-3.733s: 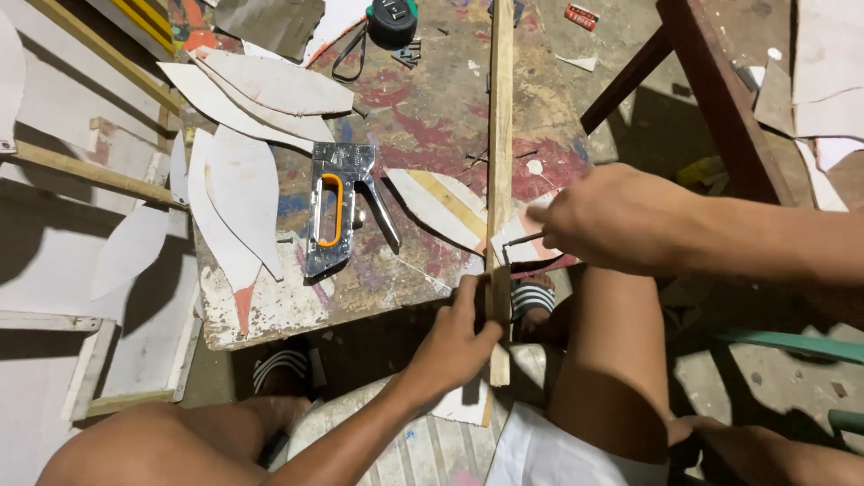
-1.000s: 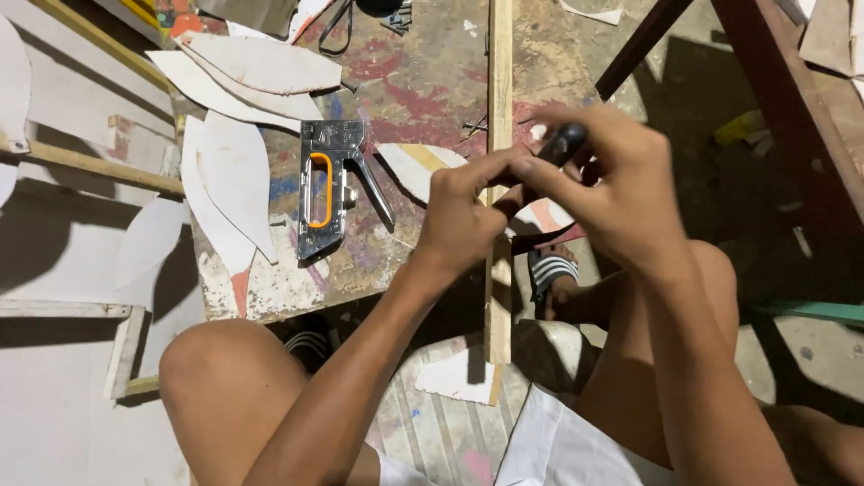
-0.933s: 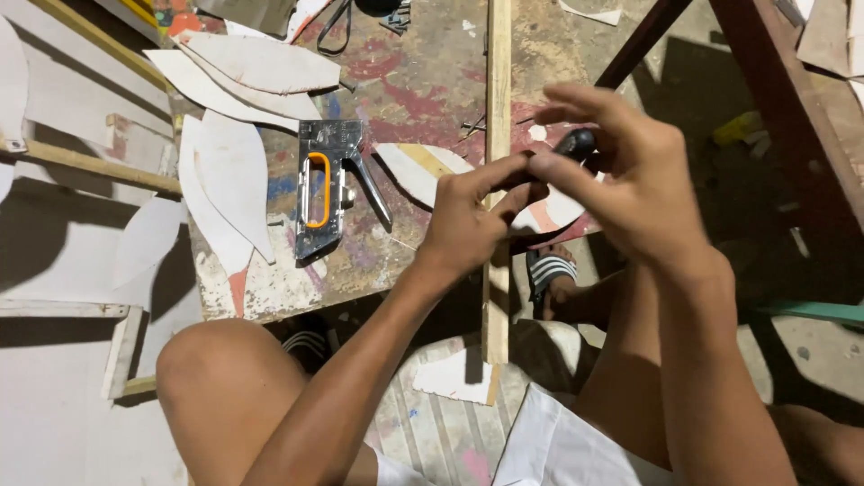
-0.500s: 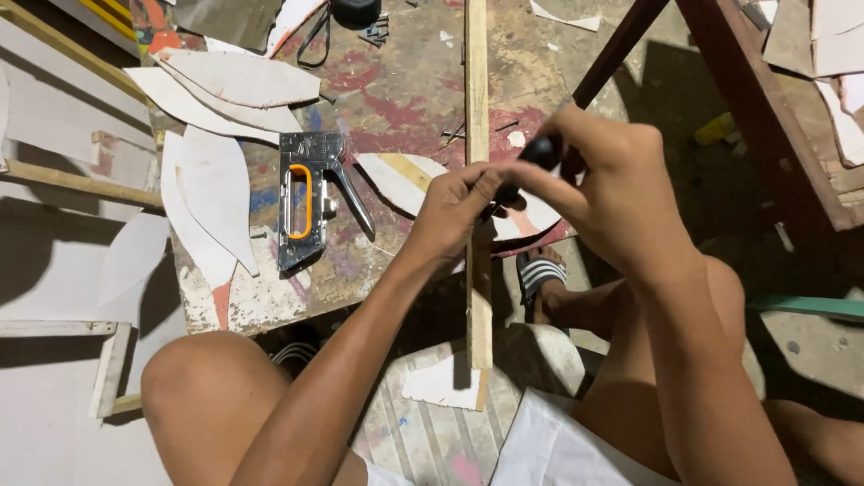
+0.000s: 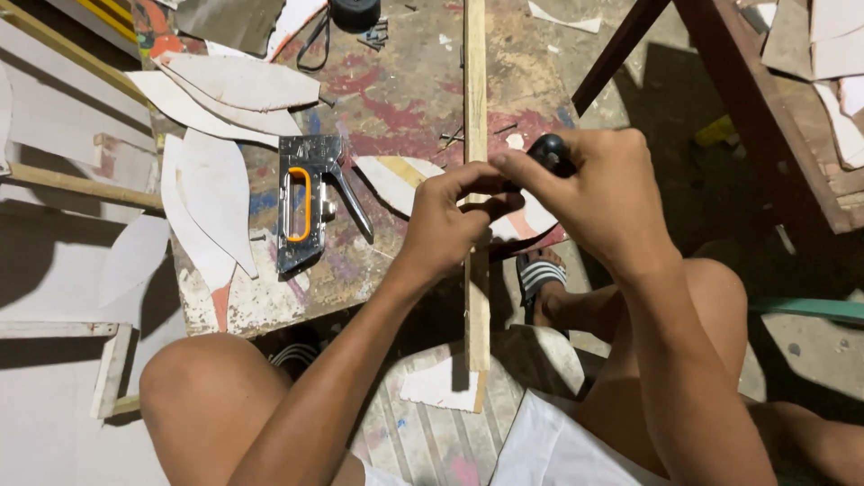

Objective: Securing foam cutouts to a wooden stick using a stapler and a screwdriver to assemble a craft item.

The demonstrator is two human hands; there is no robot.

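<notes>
Wooden slat (image 5: pixel 475 108), long and pale, is the thing we work over: it lies along the paint-stained bench (image 5: pixel 405 81) and juts past the near edge, its free end hanging above the floor between our knees. We take this slat as our landmark.

Our left hand (image 5: pixel 445 225) sits right on the slat where it crosses the bench edge, fingers curled so the fingertips pinch at something too small for us to make out; the grip is clenched, though on what we cannot tell. Our right hand (image 5: pixel 598 193) comes in from the slat's right side and meets the left above it, fingers touching. Its grip is wrapped around a small black object (image 5: pixel 547 151), rounded at the top, which pokes out just right of the slat and close over it.

Left of the slat lies a metal staple gun (image 5: pixel 306 202) with an orange handle loop, well apart from both hands. Farther left of it, white leaf-shaped cutouts (image 5: pixel 216 193) overlap. One more cutout (image 5: pixel 400 180) lies just beside the slat, under our left hand.
</notes>
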